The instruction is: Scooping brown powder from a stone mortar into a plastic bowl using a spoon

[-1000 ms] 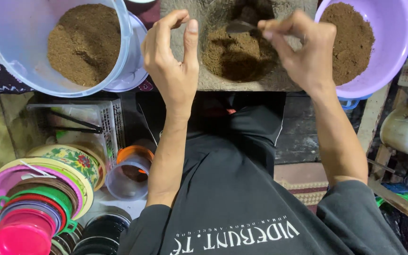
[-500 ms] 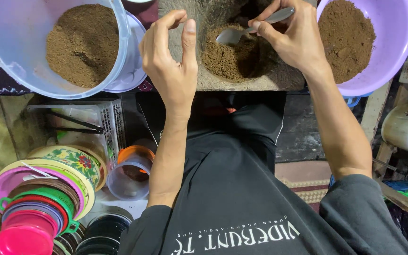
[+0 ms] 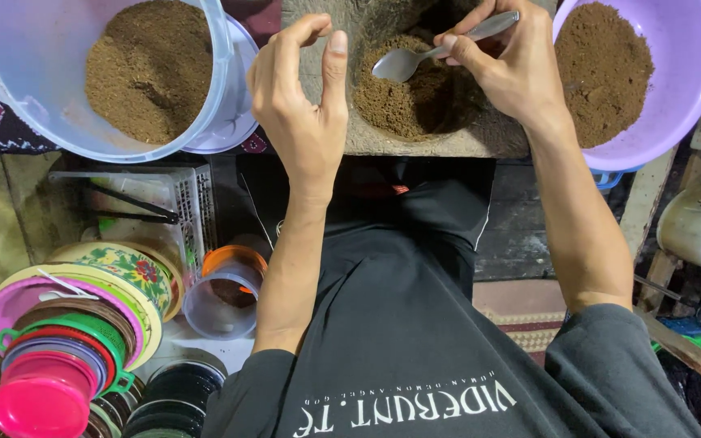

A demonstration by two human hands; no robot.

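Metal spoon (image 3: 440,53) is pinched by right hand (image 3: 509,69), now lifted clear of the brown powder (image 3: 403,101) in the stone mortar (image 3: 448,142), bowl seemingly empty; a second ago it was dug in. Left hand (image 3: 302,122) is held near mortar's left rim, fingers loosely curled, nothing gripped. Purple bowl (image 3: 691,73) is seen right, white bucket (image 3: 10,89) left

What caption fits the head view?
Right hand holds a metal spoon over brown powder in a stone mortar; left hand hovers beside it, empty.

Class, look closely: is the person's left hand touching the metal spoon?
Apart. The head view shows the left hand curled beside the stone mortar, with bare stone between its thumb and the spoon held by the right hand.
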